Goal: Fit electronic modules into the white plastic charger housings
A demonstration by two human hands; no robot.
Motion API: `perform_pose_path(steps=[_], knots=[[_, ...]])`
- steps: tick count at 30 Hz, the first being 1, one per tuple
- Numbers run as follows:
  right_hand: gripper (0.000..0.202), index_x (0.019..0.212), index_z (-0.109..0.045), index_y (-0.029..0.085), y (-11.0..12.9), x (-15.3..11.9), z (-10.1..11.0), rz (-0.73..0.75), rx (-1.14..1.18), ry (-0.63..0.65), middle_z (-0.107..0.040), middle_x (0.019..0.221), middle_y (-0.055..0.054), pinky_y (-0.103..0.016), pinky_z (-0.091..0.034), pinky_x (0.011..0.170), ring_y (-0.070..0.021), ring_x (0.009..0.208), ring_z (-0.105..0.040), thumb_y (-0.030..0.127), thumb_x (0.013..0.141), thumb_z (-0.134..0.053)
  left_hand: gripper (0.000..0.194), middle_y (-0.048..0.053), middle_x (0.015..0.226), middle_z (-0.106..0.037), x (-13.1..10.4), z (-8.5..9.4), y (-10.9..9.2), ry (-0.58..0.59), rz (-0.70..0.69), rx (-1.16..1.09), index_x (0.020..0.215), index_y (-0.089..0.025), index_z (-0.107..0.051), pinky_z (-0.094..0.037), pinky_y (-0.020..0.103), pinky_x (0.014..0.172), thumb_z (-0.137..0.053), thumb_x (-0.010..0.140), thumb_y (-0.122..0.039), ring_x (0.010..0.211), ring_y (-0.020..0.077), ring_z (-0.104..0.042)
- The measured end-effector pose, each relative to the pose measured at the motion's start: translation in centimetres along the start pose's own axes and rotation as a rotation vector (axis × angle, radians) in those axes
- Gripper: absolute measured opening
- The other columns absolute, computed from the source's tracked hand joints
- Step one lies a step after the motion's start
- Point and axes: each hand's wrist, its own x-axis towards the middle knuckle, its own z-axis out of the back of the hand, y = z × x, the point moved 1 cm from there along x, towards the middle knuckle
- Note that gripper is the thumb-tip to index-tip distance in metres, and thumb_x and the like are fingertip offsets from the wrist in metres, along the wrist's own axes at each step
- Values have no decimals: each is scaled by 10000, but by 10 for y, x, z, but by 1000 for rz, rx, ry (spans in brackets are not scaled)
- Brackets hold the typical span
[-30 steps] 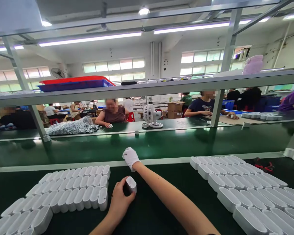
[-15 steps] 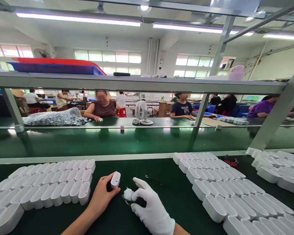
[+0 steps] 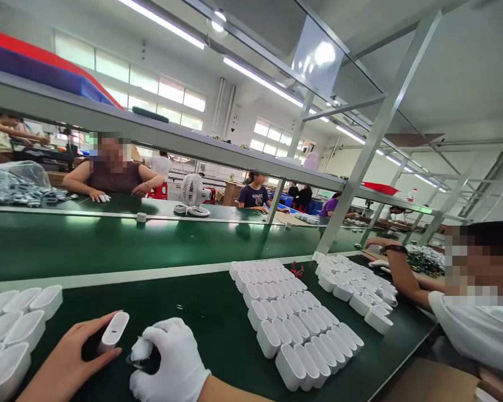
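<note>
White plastic case (image 3: 114, 330) at the green bench (image 3: 218, 335), clamped between my left hand's (image 3: 69, 352) fingers and thumb. Probably light, stiff, slightly slippery; side walls best for holding. Gloved right hand (image 3: 174, 357): fingers curved around white piece (image 3: 141, 349); can't tell if clamped.

White and green everywhere, plus some loud reds

So the slim oval plastic casing (image 3: 114, 330) is plain white with a dark slot mark, same white as the open oval plastic cups (image 3: 269, 338) and the fabric glove (image 3: 178, 357). Tabletop (image 3: 218, 346) is really dark green, while the glossy belt (image 3: 88, 240) is a brighter green. Red handles on the pliers (image 3: 296, 271), red-and-blue plastic trays (image 3: 25, 67), brown sleeveless top (image 3: 113, 178), and a navy T-shirt (image 3: 254, 196) with pale lettering.
</note>
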Motion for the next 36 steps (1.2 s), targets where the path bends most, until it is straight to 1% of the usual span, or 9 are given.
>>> perform_pose_path(steps=[4,8,12,14,17,21,28,33,36], knots=[[170,709,-626,271,0,1,0,6,-13,7,-650,746,46,-290,-421,696,-190,791,-573,294,582,-737,513,20,1117,-670,-8,-1,-11,-21,-45,-27,1075,-291,-669,-484,391,936,-703,591,-456,1107,320,-565],[180,742,-631,236,-3,4,-5,-17,-25,-134,-653,709,3,-316,-455,659,-200,700,-592,261,580,-704,481,7,1120,-665,-15,0,-25,7,-81,-53,1096,-292,-663,-487,373,936,-690,625,-381,1103,296,-571],[145,799,-557,209,3,7,-2,-29,266,-182,-648,717,4,-253,-506,613,-146,627,-616,204,664,-610,460,8,1126,-659,-16,3,-34,35,-103,-53,1104,-291,-659,-443,417,983,-669,645,-328,1104,292,-562],[177,811,-525,210,7,8,3,22,354,-217,-647,746,6,-241,-526,630,-136,642,-625,184,658,-612,443,19,1131,-657,-18,6,-41,55,-142,-44,1101,-282,-661,-412,445,1010,-653,658,-297,1110,292,-552],[236,839,-522,209,11,7,11,154,358,-289,-643,840,-22,-260,-545,695,-151,741,-635,159,632,-624,429,36,1123,-657,-21,10,-55,73,-217,-20,1104,-272,-658,-400,473,1014,-615,679,-233,1094,285,-550],[250,871,-524,222,13,5,18,345,311,-277,-636,905,-37,-280,-554,719,-164,800,-636,145,651,-615,465,28,1120,-650,-28,14,-70,99,-349,55,1121,-298,-643,-444,427,978,-569,693,-130,1072,254,-553],[316,946,-495,241,16,3,21,444,218,-337,-619,937,-34,-274,-546,711,-158,810,-630,99,683,-599,460,27,1102,-628,-37,17,-74,-65,-469,244,1130,-296,-613,-471,382,930,-597,701,-129,1035,246,-563],[353,995,-492,228,14,1,20,516,213,-356,-615,965,-44,-271,-545,724,-158,828,-631,89,689,-597,383,44,1070,-627,-38,19,-72,-185,-653,312,1145,-263,-596,-491,378,865,-559,782,-146,988,235,-579],[369,1019,-490,225,15,0,21,544,199,-370,-614,972,-50,-267,-547,729,-157,834,-630,86,695,-598,342,53,1062,-625,-38,19,-74,-222,-685,309,1147,-250,-589,-486,384,866,-541,823,-154,984,231,-576]])
